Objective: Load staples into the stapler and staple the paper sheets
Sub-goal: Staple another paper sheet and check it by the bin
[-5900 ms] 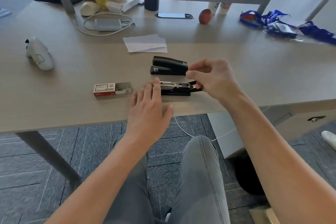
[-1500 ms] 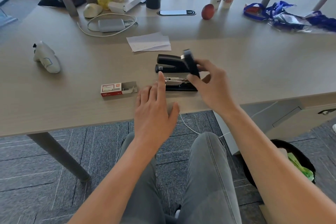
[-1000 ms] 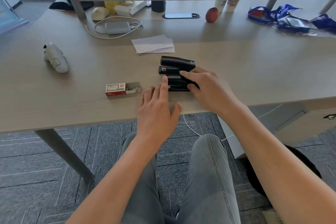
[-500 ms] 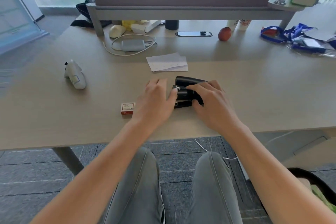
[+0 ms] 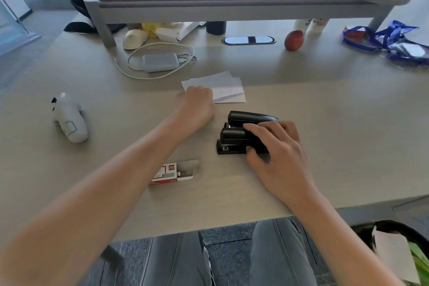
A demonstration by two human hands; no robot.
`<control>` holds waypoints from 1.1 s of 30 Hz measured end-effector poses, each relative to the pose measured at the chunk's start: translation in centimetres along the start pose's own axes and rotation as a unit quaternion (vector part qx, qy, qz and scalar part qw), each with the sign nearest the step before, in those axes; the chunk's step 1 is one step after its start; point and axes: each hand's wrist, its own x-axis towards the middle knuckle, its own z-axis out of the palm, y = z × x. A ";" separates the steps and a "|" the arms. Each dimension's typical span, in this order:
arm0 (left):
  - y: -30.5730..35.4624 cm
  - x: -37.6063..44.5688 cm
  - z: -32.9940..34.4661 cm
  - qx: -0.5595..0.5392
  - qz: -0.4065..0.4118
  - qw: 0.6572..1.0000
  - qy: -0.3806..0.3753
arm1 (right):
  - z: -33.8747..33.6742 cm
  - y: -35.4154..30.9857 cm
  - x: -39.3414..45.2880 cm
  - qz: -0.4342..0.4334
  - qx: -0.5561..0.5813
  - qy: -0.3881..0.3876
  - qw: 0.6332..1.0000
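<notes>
The desk (image 5: 325, 146) bears staplers (image 5: 234, 139), papers (image 5: 228, 87), staple box (image 5: 173, 173).

Left hand (image 5: 196, 102) fingertips hidden over paper sheets (image 5: 222, 86), grip unclear. Right hand (image 5: 276, 146) covers rear half of near stapler (image 5: 234, 140). Staple box (image 5: 173, 173) label too blurred to read. Far stapler (image 5: 250, 117) partly blocked.

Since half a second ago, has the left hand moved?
Yes. The left hand went away from the staple box, up the desk onto the paper sheets.

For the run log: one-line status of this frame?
left hand: on white paper sheets | right hand: holds near black stapler, closed | stage: fetching sheets
</notes>
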 end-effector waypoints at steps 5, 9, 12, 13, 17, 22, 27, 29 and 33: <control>-0.4 0.5 0.5 0.038 0.000 0.999 0.021 | 0.1 0.0 0.1 0.007 -0.008 -0.005 1.000; 0.0 -0.2 0.0 0.061 0.009 0.998 0.016 | 0.1 0.0 0.1 0.010 -0.021 -0.002 1.000; 0.4 -1.0 -1.1 0.027 -0.004 0.999 0.045 | -0.1 -0.1 0.0 0.007 -0.030 -0.002 1.000; 0.4 -1.2 -1.5 0.006 -0.013 0.998 0.060 | -0.2 -0.2 -0.1 0.012 -0.023 -0.015 1.000; 0.5 -3.1 -3.3 -0.056 -0.006 0.991 0.119 | -0.6 -0.5 0.0 0.029 -0.011 -0.098 0.995; 0.8 -6.0 -5.9 -0.155 0.010 0.968 0.196 | -1.7 -1.1 -0.9 0.047 -0.002 -0.109 0.993; 1.5 -9.0 -8.8 -0.383 -0.070 0.907 0.160 | -4.0 -1.9 -3.1 0.163 0.221 -0.034 0.961; 2.1 -10.3 -9.4 -0.496 -0.102 0.858 0.088 | -4.9 -2.2 -3.7 0.217 0.298 -0.029 0.929; 3.0 -12.3 -9.1 -0.570 -0.109 0.814 -0.014 | -6.5 -2.2 -4.8 0.325 0.406 -0.022 0.854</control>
